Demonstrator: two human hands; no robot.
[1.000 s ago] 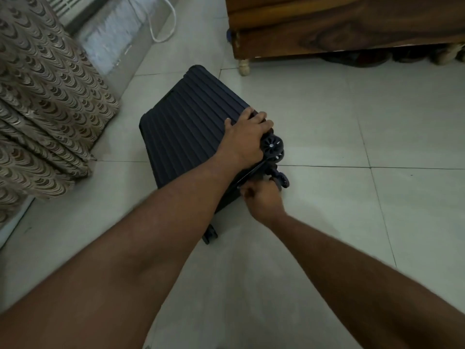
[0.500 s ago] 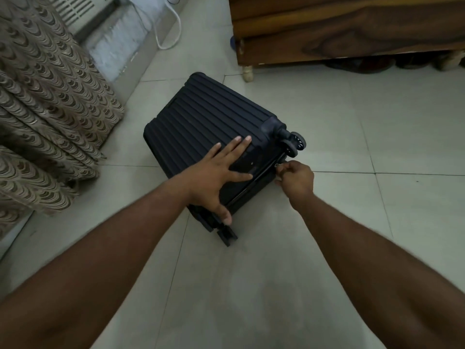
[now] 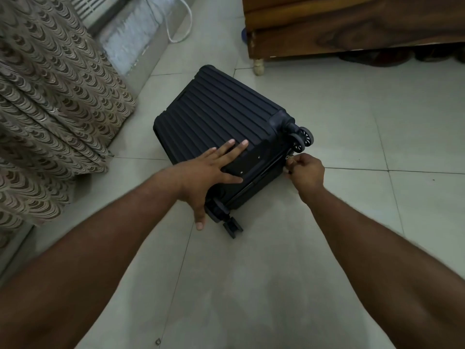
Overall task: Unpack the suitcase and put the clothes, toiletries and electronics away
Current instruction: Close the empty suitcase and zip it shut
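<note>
Dark navy ribbed hard-shell suitcase [image 3: 221,122] lying closed on the pale tiled floor [image 3: 352,122].
Left hand [image 3: 211,172] presses flat on its lid, fingers spread wide; right hand [image 3: 305,172] pinches the small metal zip pull [image 3: 288,158] beside the black twin wheel [image 3: 303,139].

A dark ribbed hard-shell suitcase [image 3: 221,127] lies flat on the pale tiled floor [image 3: 352,137], a patterned scalloped curtain [image 3: 50,109] to its left, a wooden furniture piece on short legs [image 3: 352,26] behind it to the right.
</note>
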